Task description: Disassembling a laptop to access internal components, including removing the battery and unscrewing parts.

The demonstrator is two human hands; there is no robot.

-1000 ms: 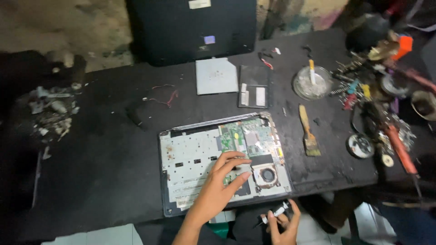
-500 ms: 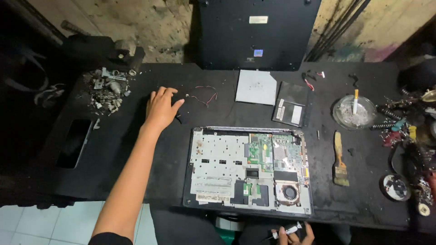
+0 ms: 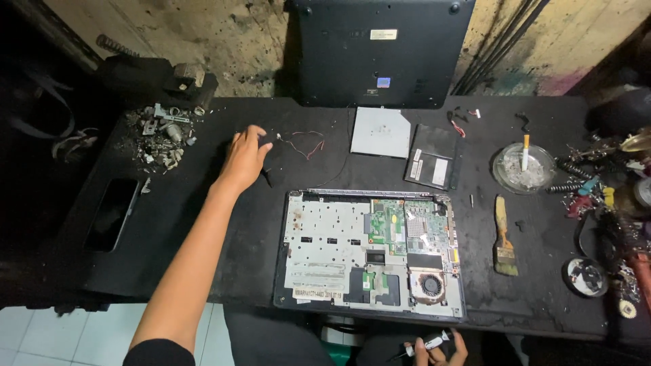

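1. At the far left of the frame a dark phone (image 3: 108,214) is seen lying flat near the edge of the black counter (image 3: 203,271).
2. In the upper left a heap of small metal scraps (image 3: 160,134) is spread on the counter, below a dark block-shaped object (image 3: 157,80).
3. The left hand (image 3: 245,157) is stretched out over the counter left of centre, palm down; its fingers (image 3: 261,135) are loosely spread and nothing is gripped. A small dark tool (image 3: 266,177) is partly covered at its lower edge, and whether it is touched cannot be told.
4. Just right of the hand a thin red wire (image 3: 303,142) lies curled on the counter.
5. In the lower centre an opened laptop (image 3: 369,254) lies with its circuit board (image 3: 407,227) and round fan (image 3: 429,285) exposed.
6. Above it, a black cover panel (image 3: 380,51) stands against the wall, with a grey plate (image 3: 380,132) and a black drive (image 3: 431,157) lying in front of it.
7. At the bottom edge the right hand (image 3: 437,347) is seen, fingers closed around a small white syringe (image 3: 428,344).
8. Right of the laptop a brush (image 3: 504,237) lies lengthwise, and above it an ashtray (image 3: 523,169) holds a cigarette (image 3: 525,152).
9. At the far right, mixed tools (image 3: 603,203) and a small round tin (image 3: 585,276) are crowded together.
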